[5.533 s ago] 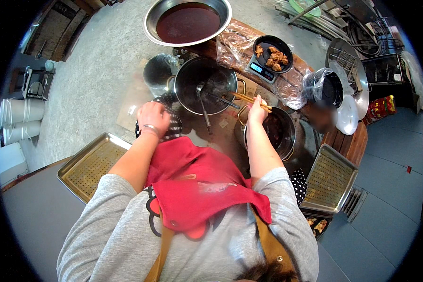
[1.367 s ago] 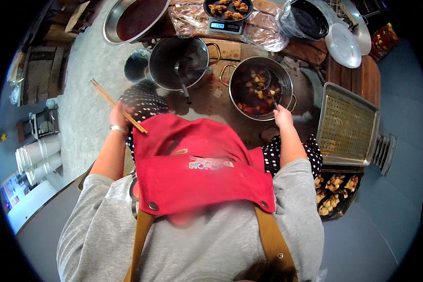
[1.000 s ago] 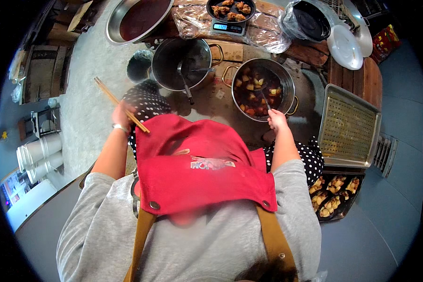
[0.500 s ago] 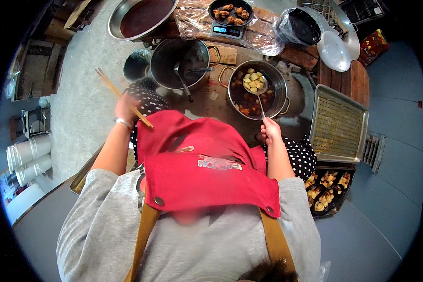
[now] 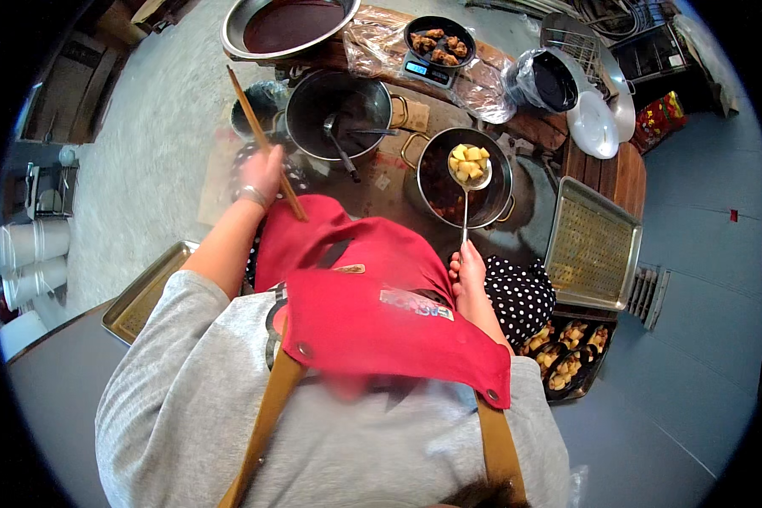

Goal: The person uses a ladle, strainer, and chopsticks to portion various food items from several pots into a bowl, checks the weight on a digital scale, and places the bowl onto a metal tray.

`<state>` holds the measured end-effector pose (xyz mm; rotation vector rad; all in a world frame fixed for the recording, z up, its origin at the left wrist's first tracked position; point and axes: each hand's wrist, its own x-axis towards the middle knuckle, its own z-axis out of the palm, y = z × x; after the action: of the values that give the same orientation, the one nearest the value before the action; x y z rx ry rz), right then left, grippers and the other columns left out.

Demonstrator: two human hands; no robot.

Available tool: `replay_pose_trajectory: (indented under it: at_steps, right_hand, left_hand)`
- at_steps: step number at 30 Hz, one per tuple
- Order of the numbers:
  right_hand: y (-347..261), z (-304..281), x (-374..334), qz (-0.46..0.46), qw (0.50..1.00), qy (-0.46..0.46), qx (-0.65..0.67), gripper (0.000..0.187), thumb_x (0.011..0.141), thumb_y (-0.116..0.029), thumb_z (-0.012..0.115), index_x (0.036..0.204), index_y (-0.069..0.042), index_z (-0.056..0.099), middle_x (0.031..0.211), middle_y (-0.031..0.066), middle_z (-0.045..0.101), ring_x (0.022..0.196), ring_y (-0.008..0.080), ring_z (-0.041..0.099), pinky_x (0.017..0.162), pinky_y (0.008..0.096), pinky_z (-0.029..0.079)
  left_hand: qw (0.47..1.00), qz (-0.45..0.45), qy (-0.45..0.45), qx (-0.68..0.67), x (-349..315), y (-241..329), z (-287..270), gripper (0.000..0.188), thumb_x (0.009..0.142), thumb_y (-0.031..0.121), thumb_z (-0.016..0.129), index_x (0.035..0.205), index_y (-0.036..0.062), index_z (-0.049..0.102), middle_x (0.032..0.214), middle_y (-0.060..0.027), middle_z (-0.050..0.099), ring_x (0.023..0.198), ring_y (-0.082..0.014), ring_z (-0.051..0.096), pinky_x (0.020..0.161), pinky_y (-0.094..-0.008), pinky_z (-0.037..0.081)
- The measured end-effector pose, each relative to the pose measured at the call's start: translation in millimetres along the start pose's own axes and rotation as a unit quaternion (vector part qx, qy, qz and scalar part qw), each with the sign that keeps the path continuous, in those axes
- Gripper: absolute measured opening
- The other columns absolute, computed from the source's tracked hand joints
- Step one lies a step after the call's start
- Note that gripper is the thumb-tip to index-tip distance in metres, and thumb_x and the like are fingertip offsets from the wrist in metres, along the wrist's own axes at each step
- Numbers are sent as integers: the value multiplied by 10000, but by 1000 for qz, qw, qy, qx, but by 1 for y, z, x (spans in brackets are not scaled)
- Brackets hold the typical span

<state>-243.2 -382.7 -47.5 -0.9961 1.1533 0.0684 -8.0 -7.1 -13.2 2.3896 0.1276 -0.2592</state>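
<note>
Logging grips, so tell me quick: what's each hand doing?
Left hand: closed on chopsticks.
Right hand: closed on ladle of yellow chunks.

Bright even daylight, fisheye-bent edges, black rim.

The right hand (image 5: pixel 468 269) holds a ladle (image 5: pixel 466 173) loaded with chunks over the pot (image 5: pixel 464 178), which stands in front of the person. Left of it stands a bigger pot (image 5: pixel 339 114) with utensils inside. The left hand (image 5: pixel 261 173) holds chopsticks (image 5: pixel 267 144) up at the left, before a small bowl (image 5: pixel 258 106). Behind the pots, on the counter (image 5: pixel 601 173), a wide basin (image 5: pixel 288 25) sits at the far left edge, a scale (image 5: pixel 432 69) carrying a bowl of pieces (image 5: pixel 438 38) beside it, then a wrapped pan (image 5: pixel 550 80) and lids (image 5: pixel 597 123) to the right. A tray (image 5: pixel 591 245) lies at the right, filled boxes (image 5: pixel 567 360) near it. Another tray (image 5: pixel 144 292) lies at the left.
</note>
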Motion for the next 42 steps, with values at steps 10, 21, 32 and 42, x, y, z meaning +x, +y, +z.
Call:
replay_pose_trajectory:
  at_steps: [10, 21, 32, 42]
  right_hand:
    - [-1, 4, -26, -63, 997, -35, 9, 278, 918, -249, 492, 1162, -115, 502, 648, -18, 473, 448, 42, 389, 352, 177, 287]
    - [-2, 3, -32, -77, 997, -21, 9, 338, 911, -250, 508, 1212, -101, 464, 660, -11, 470, 454, 57, 392, 357, 194, 309]
    - [7, -2, -24, -37, 998, -36, -27, 248, 908, -197, 504, 1120, -70, 518, 609, -7, 458, 402, 60, 377, 328, 208, 300]
    - [-24, -4, -34, -205, 978, -31, -16, 323, 924, -214, 488, 1211, -68, 456, 634, -19, 451, 405, 35, 339, 320, 185, 244]
  left_hand:
    - [998, 61, 23, 16, -12, 16, -5, 488, 871, 443, 394, 787, 19, 620, 788, -226, 614, 813, -395, 581, 731, -446, 438]
    - [998, 47, -5, 38, -13, 16, -2, 484, 866, 446, 399, 807, 19, 620, 830, -222, 616, 832, -380, 582, 744, -442, 437]
    - [996, 81, 16, 17, -14, 13, 3, 434, 881, 395, 443, 708, 21, 579, 662, -180, 587, 664, -342, 581, 592, -407, 434]
    - [996, 78, 21, 37, -15, 15, 2, 460, 876, 421, 406, 742, 26, 600, 718, -204, 602, 715, -376, 585, 635, -440, 447]
